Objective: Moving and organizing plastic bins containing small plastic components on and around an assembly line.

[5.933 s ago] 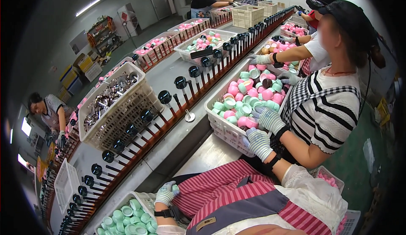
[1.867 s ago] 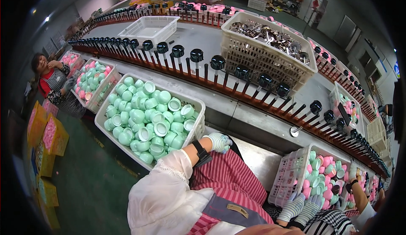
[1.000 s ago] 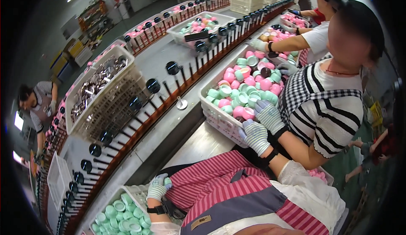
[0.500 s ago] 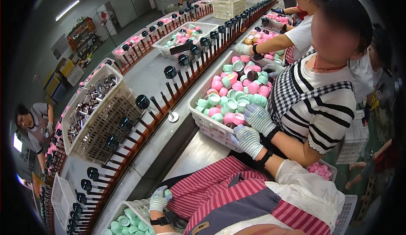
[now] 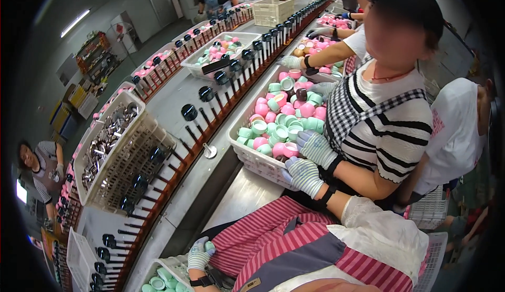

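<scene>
My left hand [image 5: 200,253], in a striped knit glove, is closed round a small mint-green cap [image 5: 210,247] beside my striped apron. Below it is a white crate [image 5: 181,263] of mint-green caps [image 5: 160,280]. My right hand [image 5: 305,176], gloved alike, lies with fingers stretched out at the near rim of a larger white crate [image 5: 265,168] heaped with pink and mint caps [image 5: 286,124]. Its fingertips are near a dark cap [image 5: 281,158] and a pink one [image 5: 290,149]. A co-worker's gloved hand [image 5: 318,149] reaches into that crate, just above mine.
To the left curves a conveyor line of upright rods, many topped with dark glossy caps [image 5: 205,93]. Inside its loop stand a crate of metal parts [image 5: 84,200] and a crate of coloured caps [image 5: 194,68]. The co-worker [image 5: 389,129] stands close on my right.
The whole view has shifted slightly. At the right, a person in a white shirt shows more fully, leaning behind the co-worker. Both my hands keep nearly the same pose.
</scene>
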